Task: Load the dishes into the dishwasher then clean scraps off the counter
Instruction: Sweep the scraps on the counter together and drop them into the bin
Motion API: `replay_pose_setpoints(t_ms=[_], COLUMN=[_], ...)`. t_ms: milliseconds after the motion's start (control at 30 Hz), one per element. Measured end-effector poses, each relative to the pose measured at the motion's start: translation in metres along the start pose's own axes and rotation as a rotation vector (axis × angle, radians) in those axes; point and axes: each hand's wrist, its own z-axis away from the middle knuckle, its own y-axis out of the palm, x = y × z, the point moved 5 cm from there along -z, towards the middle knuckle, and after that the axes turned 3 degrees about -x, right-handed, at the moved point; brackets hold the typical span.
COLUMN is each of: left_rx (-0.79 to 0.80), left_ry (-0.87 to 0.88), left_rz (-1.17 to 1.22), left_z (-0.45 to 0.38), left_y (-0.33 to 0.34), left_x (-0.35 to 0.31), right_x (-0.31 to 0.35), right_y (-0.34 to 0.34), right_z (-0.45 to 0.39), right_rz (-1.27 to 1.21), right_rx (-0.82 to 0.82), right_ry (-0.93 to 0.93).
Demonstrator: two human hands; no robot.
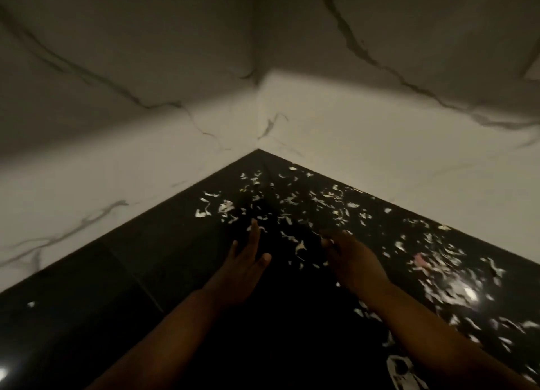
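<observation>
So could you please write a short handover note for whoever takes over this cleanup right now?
Left hand: open, fingers straight, over the black counter, holding nothing.
Right hand: fingers blurred, grip unclear.
Scraps: pale bits scattered from the marble wall corner across the counter's right side, thickest at the right edge; one stray piece far left.
Done: dishes and dishwasher are out of view, so unconfirmed.
Left: gather and remove all scraps.

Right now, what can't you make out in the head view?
- Right hand: fingers motion-blurred; grip on scraps unclear.
- Scraps: too small, blurred and dim to identify.
- Pale heap at bottom edge: cut off by the frame.
- Counter: near part lost in darkness.
- Dishwasher, dishes: out of frame.
- Left hand: fingers straight, plainly open.
</observation>
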Motion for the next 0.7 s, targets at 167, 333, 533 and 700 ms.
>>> replay_pose_setpoints(t_ms=[167,333,533,700], left_rx=[-0.364,-0.429,-0.504,-0.461], left_ry=[-0.136,-0.48,-0.741,-0.722], left_rz=[0.099,-0.418,-0.4,-0.365], left_z=[0.002,0.0,-0.017,-0.016], left_y=[-0.018,-0.058,-0.074,-0.076], left_x=[0.052,0.144,0.188,0.19], right_x=[0.068,0.151,0.188,0.157], right_y=[0.057,0.172,0.247,0.239], right_z=[-0.084,-0.145,-0.229,-0.253], right_rz=[0.16,0.501,0.592,0.544], right_rx=[0.054,0.09,0.1,0.065], right_ry=[-0.194,-0.586,-0.625,-0.342])
